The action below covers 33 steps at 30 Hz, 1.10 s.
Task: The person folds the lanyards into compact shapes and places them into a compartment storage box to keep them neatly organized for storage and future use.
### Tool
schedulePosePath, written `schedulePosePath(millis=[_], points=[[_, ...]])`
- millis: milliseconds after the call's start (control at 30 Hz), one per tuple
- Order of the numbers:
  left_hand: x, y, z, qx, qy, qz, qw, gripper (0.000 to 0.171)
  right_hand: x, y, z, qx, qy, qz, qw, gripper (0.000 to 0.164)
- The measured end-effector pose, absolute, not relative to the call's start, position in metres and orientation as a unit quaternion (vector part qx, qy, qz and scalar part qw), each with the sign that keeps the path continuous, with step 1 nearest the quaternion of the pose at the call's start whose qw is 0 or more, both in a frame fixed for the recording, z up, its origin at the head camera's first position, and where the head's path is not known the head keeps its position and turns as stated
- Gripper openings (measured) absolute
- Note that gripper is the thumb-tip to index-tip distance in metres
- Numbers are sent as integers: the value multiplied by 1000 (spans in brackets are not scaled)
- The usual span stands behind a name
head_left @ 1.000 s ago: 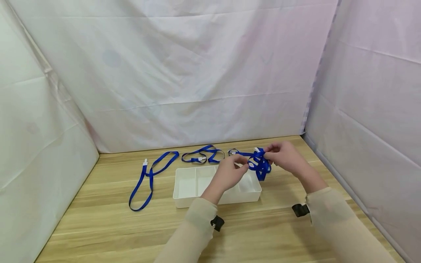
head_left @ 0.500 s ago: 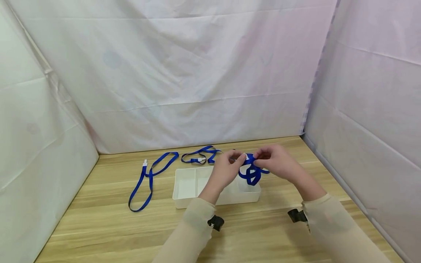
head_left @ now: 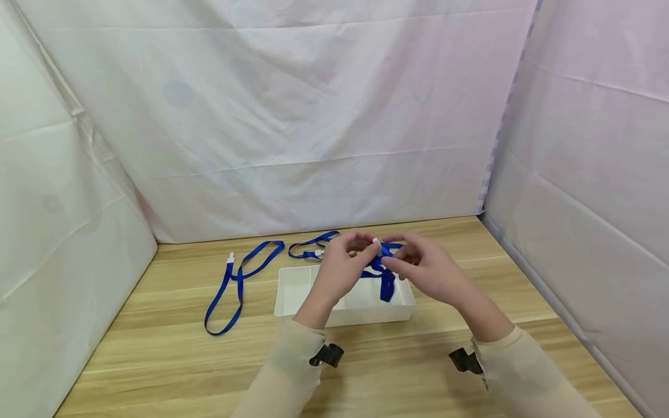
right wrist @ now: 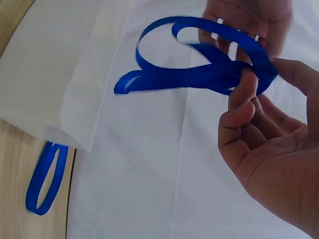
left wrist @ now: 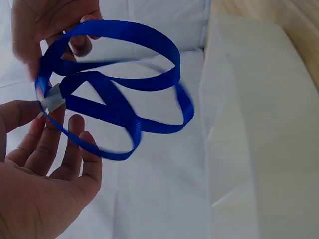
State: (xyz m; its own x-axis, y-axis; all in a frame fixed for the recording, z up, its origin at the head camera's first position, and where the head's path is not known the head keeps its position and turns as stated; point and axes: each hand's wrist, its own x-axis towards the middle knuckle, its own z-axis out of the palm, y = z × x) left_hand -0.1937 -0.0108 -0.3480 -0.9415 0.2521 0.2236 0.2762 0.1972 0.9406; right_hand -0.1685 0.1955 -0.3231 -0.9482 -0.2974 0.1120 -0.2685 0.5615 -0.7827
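Note:
A blue lanyard point(head_left: 387, 284), gathered into several loops, is held up over the right part of a white divided tray point(head_left: 366, 315). My left hand point(head_left: 340, 267) pinches its white clip point(left wrist: 52, 99) between thumb and fingers. From the other side, my right hand point(head_left: 431, 267) grips the blue strap point(right wrist: 169, 79) near the clip, thumb and curled fingers on it. The loops hang free of both hands toward the tray. In the head view, my fingers hide part of the bundle and part of the tray's back rim.
Left of the tray, another blue lanyard point(head_left: 240, 284) lies spread on the wooden table point(head_left: 157, 348). Behind the tray is one more lanyard point(head_left: 305, 255), partly covered by my left hand. White cloth point(head_left: 324, 116) stands at the back and both sides.
Both hands have moved left with the lanyard bundle, from the tray's right end to over its right part. My left hand now pinches the clip. The lanyard at left has not moved.

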Motion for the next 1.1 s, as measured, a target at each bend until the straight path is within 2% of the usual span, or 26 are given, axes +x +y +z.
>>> schedulePosePath(millis=[167, 367, 567, 733, 900, 1100], points=[[-183, -21, -331, -217, -780, -584, 66, 21, -161, 188, -320, -165, 892, -420, -35, 37], [-171, -26, -314, -253, -773, -575, 86, 16, -155, 181, -316, -172, 891, -410, -89, 38], [-162, -31, -303, -280, -760, -576, 113, 15, -145, 177, -312, -228, 858, -432, -157, 20], [-155, -35, -296, -280, -740, -601, 113, 15, -135, 174, -306, -246, 846, -445, -160, 22], [-150, -36, -291, -290, -718, -624, 102, 16, -133, 168, -304, -271, 838, -444, -165, 11], [-139, -42, -283, -310, -680, -654, 118, 16, -133, 163, -308, -314, 811, -449, -204, 18]])
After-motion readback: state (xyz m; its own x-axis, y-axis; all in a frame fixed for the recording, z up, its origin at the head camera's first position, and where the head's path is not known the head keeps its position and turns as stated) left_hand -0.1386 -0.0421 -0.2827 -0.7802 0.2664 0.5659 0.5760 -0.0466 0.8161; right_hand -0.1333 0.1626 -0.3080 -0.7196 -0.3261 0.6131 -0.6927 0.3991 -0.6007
